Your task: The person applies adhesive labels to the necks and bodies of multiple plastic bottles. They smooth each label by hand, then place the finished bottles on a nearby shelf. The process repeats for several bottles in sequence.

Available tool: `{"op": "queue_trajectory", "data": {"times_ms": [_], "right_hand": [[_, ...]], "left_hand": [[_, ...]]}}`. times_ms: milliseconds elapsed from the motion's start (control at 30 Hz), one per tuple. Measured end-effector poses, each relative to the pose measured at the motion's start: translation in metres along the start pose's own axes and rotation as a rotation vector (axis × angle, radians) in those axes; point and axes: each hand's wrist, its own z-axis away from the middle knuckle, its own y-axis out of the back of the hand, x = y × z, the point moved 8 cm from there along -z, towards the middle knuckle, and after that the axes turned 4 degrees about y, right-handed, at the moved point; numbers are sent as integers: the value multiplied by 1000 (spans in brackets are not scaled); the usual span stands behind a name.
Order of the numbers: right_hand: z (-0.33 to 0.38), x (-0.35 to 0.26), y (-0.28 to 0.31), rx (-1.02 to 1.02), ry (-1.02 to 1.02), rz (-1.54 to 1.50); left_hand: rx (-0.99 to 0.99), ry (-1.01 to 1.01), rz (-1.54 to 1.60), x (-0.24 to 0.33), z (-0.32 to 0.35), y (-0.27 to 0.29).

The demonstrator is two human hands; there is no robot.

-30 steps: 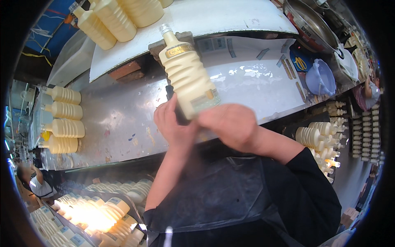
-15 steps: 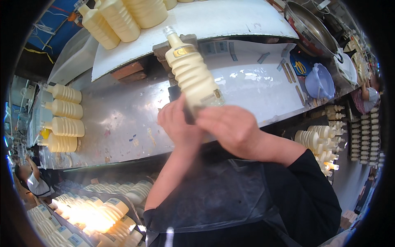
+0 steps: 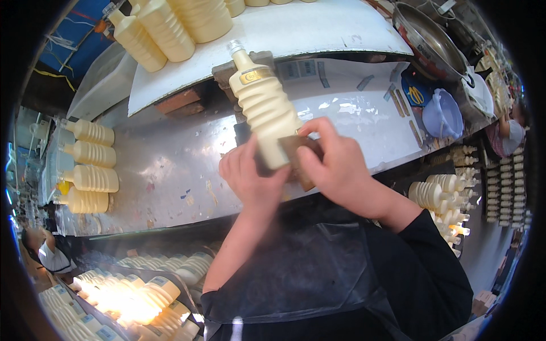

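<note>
Head view: I have both bare hands in sight, working at one cream bottle (image 3: 263, 105) over the metal counter (image 3: 170, 165). The bottle slants away from the hands, its clear neck toward the white board (image 3: 318, 28) and its base close to the black apron (image 3: 290, 273). Its upper part lies across a rough brown block (image 3: 222, 72), and a gold label (image 3: 256, 75) sits just below the neck.

On my left hand (image 3: 250, 173), the grip is closed around the bottle's lower left corner, fingers along the side and thumb by the base; how firmly it presses, I cannot tell. On my right hand (image 3: 335, 162), the grip pinches a flat brown piece (image 3: 296, 149) between thumb and fingers. That piece overlaps the bottle's lower right corner in my view; whether it touches, I cannot make out.

To the left on the counter I see a row of four cream bottles (image 3: 91, 178), necks toward the edge of the view. More pale bottles (image 3: 166, 31) stand on the white board. Off to the right, a purple bucket (image 3: 442, 115) sits near a few narrow brown strips (image 3: 401, 102), with a wide pan (image 3: 429, 37) above them. Further bottles crowd the lower left, where glare washes some out. One co-worker (image 3: 54, 256) shows at the far left.
</note>
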Motion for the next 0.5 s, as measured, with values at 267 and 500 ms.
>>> {"op": "queue_trajectory", "data": {"times_ms": [267, 500], "right_hand": [[3, 41, -3, -23, -152, -136], [0, 20, -18, -82, -16, 0]], "left_hand": [[-33, 40, 136, -18, 4, 1], [-111, 135, 181, -33, 7, -4]]}}
